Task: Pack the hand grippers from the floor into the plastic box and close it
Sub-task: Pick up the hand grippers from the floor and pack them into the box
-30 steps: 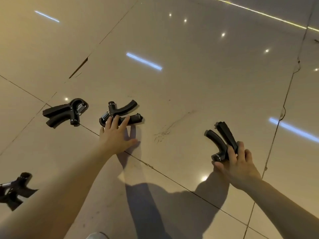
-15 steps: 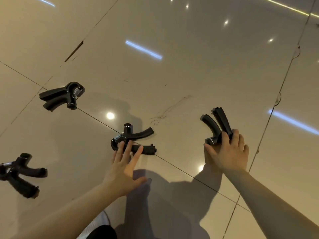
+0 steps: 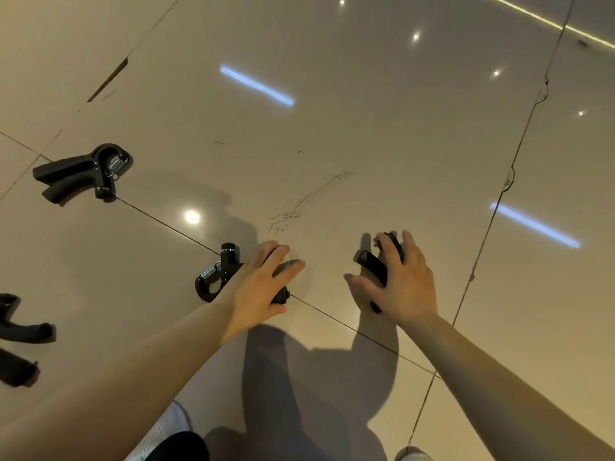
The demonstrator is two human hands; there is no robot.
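At the far left edge, a black hand gripper point(image 3: 20, 341) is lying on the glossy tiled floor point(image 3: 332, 128), partly cut off by the frame, its two handles pointing right. Further up on the left, a second gripper point(image 3: 81, 174) is resting flat beside a tile seam, its handles spreading to the left and its coiled spring showing at the right end.

Near the middle, the left hand point(image 3: 259, 291) is lying over a third gripper point(image 3: 221, 274), fingers stretched forward across the handles and thumb reaching under the lower handle's end; the spring end and knob are sticking out to the left of the wrist. Whether the fingers are actually closing round it is not plain; they are looking mostly straight and pressing on it.

To the right, just apart from the left hand, the right hand point(image 3: 404, 284) is curling over a fourth gripper point(image 3: 376, 269), with fingers wrapping across the top handle and the thumb stretching out to the left beside the lower handle.

Both forearms are reaching in from the bottom edge, throwing dark shadows on the tiles beneath. Ceiling lights are reflecting as streaks and dots in the floor. The plastic box is not showing in this view.
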